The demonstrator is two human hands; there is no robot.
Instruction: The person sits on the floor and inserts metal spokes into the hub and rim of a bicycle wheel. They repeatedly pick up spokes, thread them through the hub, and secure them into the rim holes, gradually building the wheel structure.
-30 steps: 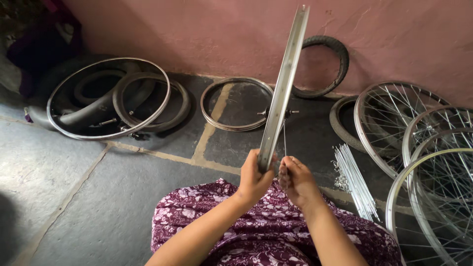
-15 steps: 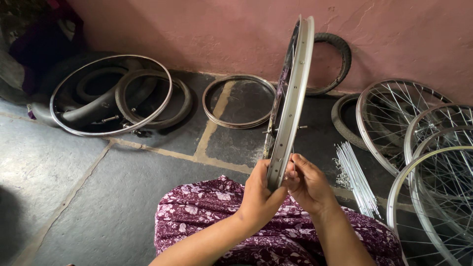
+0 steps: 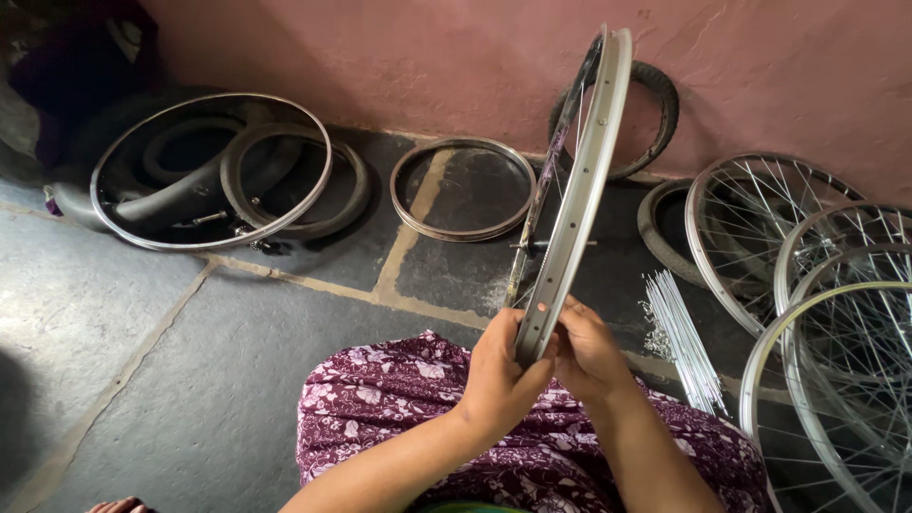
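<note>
Both hands, left hand (image 3: pixel 499 375) and right hand (image 3: pixel 586 353), clamp the near edge of the upright silver metal bicycle wheel rim (image 3: pixel 581 180) above the lap; best to keep it vertical, grip steady, loose silver spokes (image 3: pixel 679 337) lying right.

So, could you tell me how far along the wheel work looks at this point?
Done: several spoked wheels lie at the right. In hand: the left hand and right hand hold a rim upright, edge-on. Left: loose spokes and bare rims on the floor.

No packages, labels, signs, screens.
</note>
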